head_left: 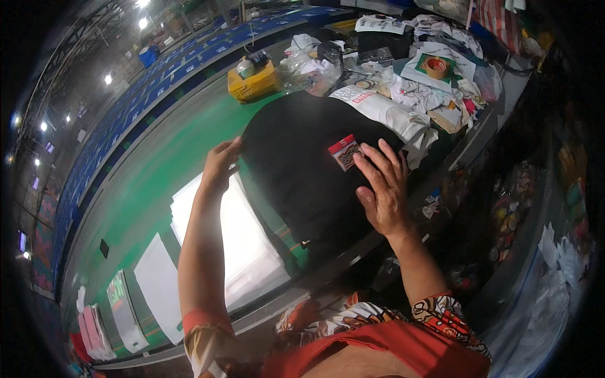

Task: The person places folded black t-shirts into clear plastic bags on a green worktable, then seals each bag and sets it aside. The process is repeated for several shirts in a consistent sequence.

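Observation:
A large piece of black cloth (296, 189) lies on the green table (126, 208). On it sits a small patch (340, 154) with a red band and a dark wavy pattern. My right hand (381, 186) rests open over the cloth, fingertips at the patch's right side. My left hand (220, 160) is at the cloth's left edge, fingers loosely bent and apart from the thumb. Just below it is a stack of large white sheets (224, 239), partly under my forearm.
A yellow container (249, 88) with a can stands behind. Crumpled cloths, bags and a tape roll (436, 68) pile at back right, beside a printed white cloth (391, 120). More sheets (157, 280) lie lower left. Blue long tables (183, 50) run beyond; plastic bags (551, 271) are at right.

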